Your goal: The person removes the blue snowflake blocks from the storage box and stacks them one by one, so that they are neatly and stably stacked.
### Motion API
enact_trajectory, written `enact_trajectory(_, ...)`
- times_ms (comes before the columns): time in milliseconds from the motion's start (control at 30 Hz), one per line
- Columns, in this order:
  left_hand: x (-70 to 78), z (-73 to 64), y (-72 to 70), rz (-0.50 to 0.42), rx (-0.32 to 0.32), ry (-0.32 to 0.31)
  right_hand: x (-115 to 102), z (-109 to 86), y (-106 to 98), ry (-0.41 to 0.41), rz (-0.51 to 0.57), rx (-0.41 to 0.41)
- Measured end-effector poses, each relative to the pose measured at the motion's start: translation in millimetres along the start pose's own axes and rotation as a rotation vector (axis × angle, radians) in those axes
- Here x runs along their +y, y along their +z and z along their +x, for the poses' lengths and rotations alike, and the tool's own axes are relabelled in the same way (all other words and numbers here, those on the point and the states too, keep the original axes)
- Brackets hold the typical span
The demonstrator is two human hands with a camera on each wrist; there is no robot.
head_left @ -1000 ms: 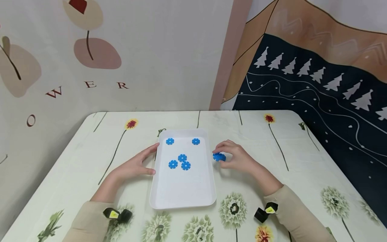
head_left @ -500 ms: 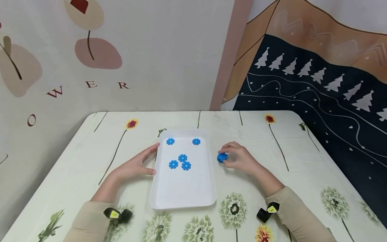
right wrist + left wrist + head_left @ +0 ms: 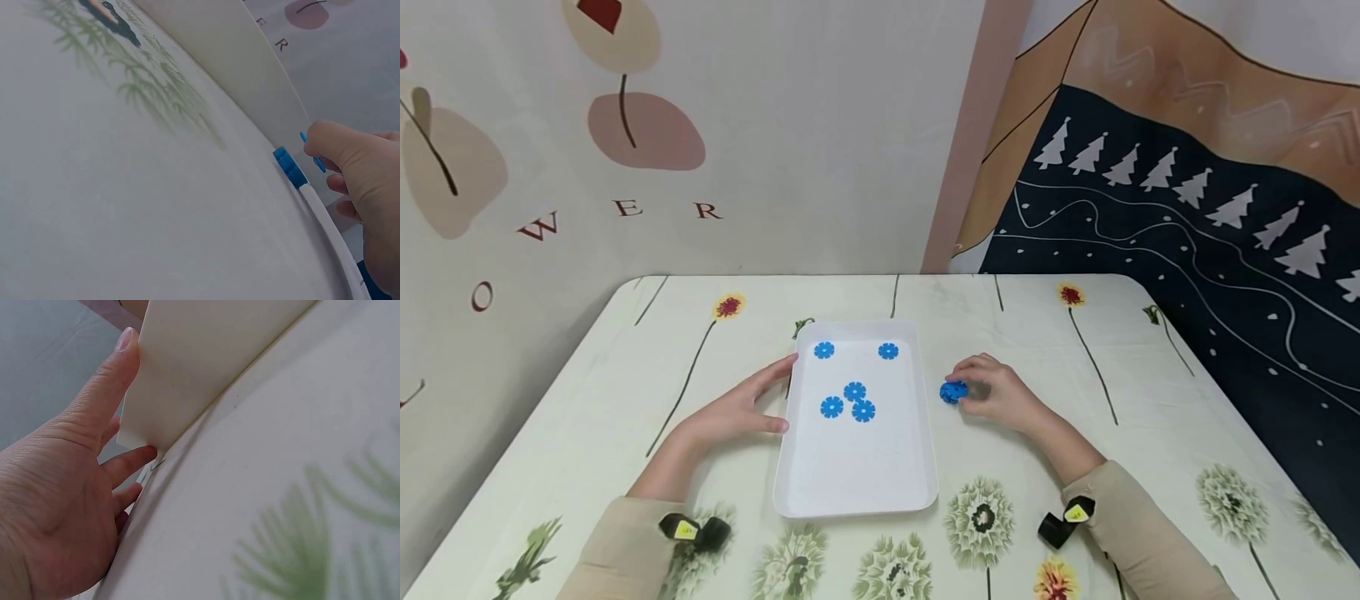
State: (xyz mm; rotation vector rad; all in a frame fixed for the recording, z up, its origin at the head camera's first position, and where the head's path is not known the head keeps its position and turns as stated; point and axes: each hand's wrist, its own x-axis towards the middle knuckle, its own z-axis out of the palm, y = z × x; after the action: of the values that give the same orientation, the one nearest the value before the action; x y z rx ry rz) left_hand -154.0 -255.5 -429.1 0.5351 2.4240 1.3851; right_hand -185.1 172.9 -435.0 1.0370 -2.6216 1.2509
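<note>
A white tray (image 3: 857,475) lies in the middle of the table, with several blue snowflake discs (image 3: 832,407) flat inside it. Along the tray's left edge rests my left hand (image 3: 730,412), its thumb and fingers spread against the wall. My right hand (image 3: 996,396), to the right of the tray, pinches a blue snowflake disc (image 3: 320,164) between thumb and fingers. Close beneath that disc a small stack of blue discs (image 3: 290,167) stands on the tablecloth. From the head view, held disc and stack overlap; whether they touch I cannot tell.
A flower-patterned cloth (image 3: 1037,333) covers the table. The far edge meets a pale wall (image 3: 820,167), and a dark patterned hanging (image 3: 1150,217) is at the right. Black wrist cameras (image 3: 709,533) sit at both sleeves.
My right hand has shifted slightly right, away from the tray's edge, and now holds the disc by the stack. The left hand and the discs in the tray stay put.
</note>
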Motion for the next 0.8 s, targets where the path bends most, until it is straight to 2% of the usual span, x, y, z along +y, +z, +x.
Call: enact_trajectory(800, 1.2, -0.8, 0.7, 0.014, -0.003, 0.006, 10.3, 1.5, 4.4, -0.064, 0.019, -0.044)
